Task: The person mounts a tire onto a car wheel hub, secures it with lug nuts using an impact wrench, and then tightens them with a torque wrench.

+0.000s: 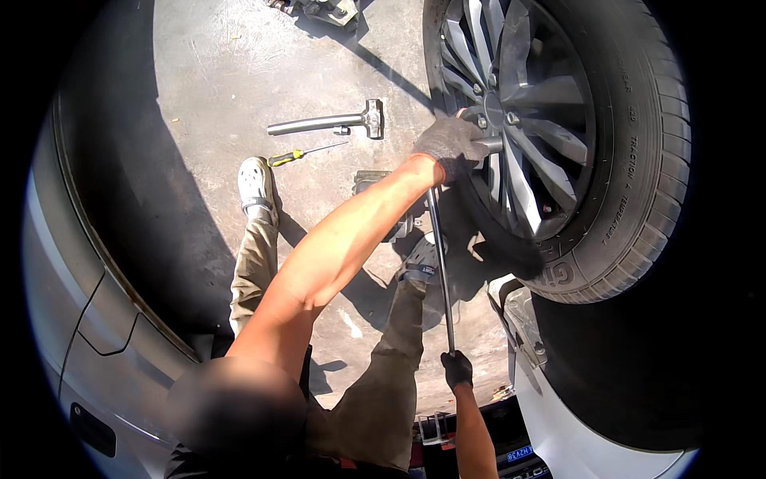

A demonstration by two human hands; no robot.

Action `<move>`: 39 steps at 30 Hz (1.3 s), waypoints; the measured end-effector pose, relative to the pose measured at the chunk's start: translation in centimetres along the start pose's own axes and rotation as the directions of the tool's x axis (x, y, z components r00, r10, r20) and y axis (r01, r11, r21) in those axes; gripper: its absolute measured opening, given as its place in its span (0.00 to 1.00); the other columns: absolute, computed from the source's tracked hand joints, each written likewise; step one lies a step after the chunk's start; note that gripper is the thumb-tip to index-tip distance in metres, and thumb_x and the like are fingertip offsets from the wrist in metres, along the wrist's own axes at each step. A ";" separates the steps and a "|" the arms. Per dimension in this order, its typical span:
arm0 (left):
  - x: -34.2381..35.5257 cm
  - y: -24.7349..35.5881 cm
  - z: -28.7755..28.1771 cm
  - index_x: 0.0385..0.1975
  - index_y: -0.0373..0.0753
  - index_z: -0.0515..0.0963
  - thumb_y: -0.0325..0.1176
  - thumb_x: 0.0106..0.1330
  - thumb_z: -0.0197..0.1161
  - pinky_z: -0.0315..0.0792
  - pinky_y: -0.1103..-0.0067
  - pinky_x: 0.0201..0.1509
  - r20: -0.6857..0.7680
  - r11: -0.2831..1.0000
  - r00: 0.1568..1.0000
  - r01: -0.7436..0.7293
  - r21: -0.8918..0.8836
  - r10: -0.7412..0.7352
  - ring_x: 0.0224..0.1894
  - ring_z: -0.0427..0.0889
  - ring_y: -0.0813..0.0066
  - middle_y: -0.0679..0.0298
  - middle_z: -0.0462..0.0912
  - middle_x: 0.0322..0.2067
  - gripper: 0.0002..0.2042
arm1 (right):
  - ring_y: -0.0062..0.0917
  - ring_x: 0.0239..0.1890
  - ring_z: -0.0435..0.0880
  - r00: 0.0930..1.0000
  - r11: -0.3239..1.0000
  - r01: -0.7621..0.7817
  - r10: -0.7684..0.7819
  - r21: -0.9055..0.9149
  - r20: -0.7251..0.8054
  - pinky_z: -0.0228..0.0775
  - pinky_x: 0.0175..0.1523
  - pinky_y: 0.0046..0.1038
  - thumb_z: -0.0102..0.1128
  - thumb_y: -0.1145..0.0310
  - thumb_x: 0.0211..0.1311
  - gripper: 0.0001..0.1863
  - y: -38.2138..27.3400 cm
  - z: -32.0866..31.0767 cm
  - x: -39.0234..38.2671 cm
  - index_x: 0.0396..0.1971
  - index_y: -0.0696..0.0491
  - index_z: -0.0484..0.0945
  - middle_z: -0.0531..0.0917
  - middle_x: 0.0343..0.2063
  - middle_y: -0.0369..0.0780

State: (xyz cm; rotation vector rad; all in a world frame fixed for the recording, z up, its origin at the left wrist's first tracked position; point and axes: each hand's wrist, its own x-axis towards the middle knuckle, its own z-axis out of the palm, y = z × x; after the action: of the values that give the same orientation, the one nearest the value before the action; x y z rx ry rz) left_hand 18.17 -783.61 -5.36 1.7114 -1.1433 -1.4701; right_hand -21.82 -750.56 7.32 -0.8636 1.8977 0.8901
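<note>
My left hand, in a dark grey glove, is closed around the head end of a long lug wrench. A cylindrical socket sticks out past its fingers toward the lug nuts of the wheel; whether it is seated on a nut I cannot tell. From there the steel bar slants down toward me. My right hand, in a black glove, is wrapped around the bar's near end. The wheel has grey spokes and a black tyre, and several lug nuts show around its hub.
On the concrete floor lie a hammer, a small socket and a yellow-and-black screwdriver. A metal device is partly hidden under my left forearm. A silver car flanks the left, white bodywork the lower right.
</note>
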 end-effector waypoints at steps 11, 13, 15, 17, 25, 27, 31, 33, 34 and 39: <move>-0.5 2.3 1.4 0.46 0.42 0.82 0.43 0.62 0.52 0.70 0.66 0.60 -0.025 0.955 0.992 0.128 0.269 -0.126 0.53 0.79 0.51 0.53 0.81 0.50 0.19 | 0.52 0.30 0.80 0.934 0.926 0.335 -0.351 -0.174 -0.071 0.68 0.34 0.46 0.54 0.45 0.63 0.27 -0.2 3.7 9.9 0.20 0.55 0.78 0.81 0.23 0.51; -0.2 2.6 1.0 0.47 0.41 0.81 0.47 0.64 0.49 0.70 0.64 0.58 -0.029 0.918 0.986 0.165 0.362 -0.165 0.52 0.79 0.50 0.50 0.81 0.48 0.22 | 0.51 0.30 0.80 0.880 0.924 0.358 -0.382 -0.135 -0.283 0.69 0.33 0.45 0.54 0.50 0.63 0.23 -0.1 6.6 11.6 0.19 0.54 0.77 0.81 0.23 0.50; -0.9 4.0 2.0 0.43 0.38 0.83 0.54 0.65 0.50 0.71 0.62 0.56 -0.088 0.898 0.982 0.187 0.397 -0.166 0.50 0.80 0.49 0.46 0.83 0.43 0.25 | 0.50 0.30 0.81 0.884 0.927 0.366 -0.373 -0.079 -0.281 0.70 0.33 0.46 0.55 0.56 0.61 0.18 0.6 6.9 12.2 0.19 0.53 0.77 0.81 0.22 0.49; -0.7 3.8 1.6 0.44 0.36 0.82 0.61 0.65 0.46 0.69 0.62 0.58 -0.069 0.875 0.965 0.257 0.411 -0.252 0.52 0.79 0.47 0.45 0.81 0.47 0.32 | 0.50 0.29 0.81 0.802 0.852 0.492 -0.523 -0.177 -0.290 0.71 0.33 0.46 0.56 0.56 0.59 0.17 0.2 6.9 13.1 0.19 0.53 0.77 0.81 0.21 0.49; -0.8 3.8 2.5 0.49 0.40 0.81 0.62 0.62 0.47 0.69 0.66 0.59 -0.148 0.847 0.955 0.297 0.441 -0.258 0.56 0.78 0.53 0.50 0.80 0.52 0.33 | 0.46 0.28 0.82 0.731 0.782 0.575 -0.623 -0.240 -0.278 0.73 0.34 0.44 0.58 0.53 0.56 0.16 2.5 9.7 18.7 0.24 0.51 0.80 0.82 0.21 0.46; -0.6 4.7 3.0 0.29 0.45 0.86 0.62 0.61 0.48 0.69 0.66 0.56 -0.176 0.845 0.951 0.306 0.439 -0.253 0.48 0.81 0.52 0.52 0.85 0.40 0.27 | 0.45 0.30 0.83 0.783 0.819 0.531 -0.572 -0.218 -0.244 0.73 0.36 0.44 0.57 0.52 0.56 0.16 2.4 9.9 20.4 0.25 0.50 0.81 0.82 0.22 0.46; -0.8 3.1 3.9 0.36 0.40 0.86 0.65 0.62 0.48 0.69 0.65 0.56 -0.302 0.804 0.934 0.326 0.497 -0.191 0.52 0.79 0.48 0.49 0.82 0.48 0.32 | 0.41 0.37 0.83 0.660 0.709 0.575 -0.697 -0.407 -0.281 0.72 0.42 0.45 0.54 0.50 0.59 0.18 1.8 10.3 20.0 0.26 0.50 0.82 0.84 0.29 0.45; -0.6 3.5 3.5 0.41 0.40 0.84 0.64 0.62 0.48 0.68 0.65 0.58 -0.240 0.823 0.940 0.329 0.463 -0.241 0.54 0.78 0.48 0.46 0.81 0.49 0.32 | 0.44 0.40 0.82 0.752 0.772 0.511 -0.614 -0.377 -0.239 0.73 0.44 0.45 0.53 0.48 0.61 0.20 1.4 9.4 18.5 0.28 0.50 0.82 0.84 0.32 0.45; -0.5 3.9 3.5 0.43 0.40 0.84 0.64 0.62 0.48 0.68 0.65 0.59 -0.215 0.833 0.947 0.312 0.456 -0.237 0.54 0.78 0.48 0.45 0.81 0.49 0.32 | 0.45 0.40 0.81 0.763 0.772 0.514 -0.611 -0.375 -0.213 0.72 0.45 0.45 0.53 0.47 0.61 0.21 0.7 8.7 18.5 0.30 0.50 0.82 0.84 0.32 0.46; -0.8 3.1 4.1 0.41 0.43 0.85 0.64 0.61 0.47 0.69 0.67 0.57 -0.291 0.789 0.929 0.353 0.502 -0.229 0.53 0.79 0.49 0.46 0.82 0.47 0.31 | 0.44 0.39 0.82 0.700 0.755 0.535 -0.647 -0.378 -0.303 0.73 0.46 0.46 0.55 0.47 0.60 0.20 2.1 10.2 19.9 0.27 0.50 0.83 0.83 0.29 0.44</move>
State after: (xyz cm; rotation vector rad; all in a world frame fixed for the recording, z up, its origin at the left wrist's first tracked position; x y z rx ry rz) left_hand 13.47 -783.94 -3.14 2.4784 -1.3034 -1.1348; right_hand -27.56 -745.46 -13.80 -1.8414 1.6586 0.5688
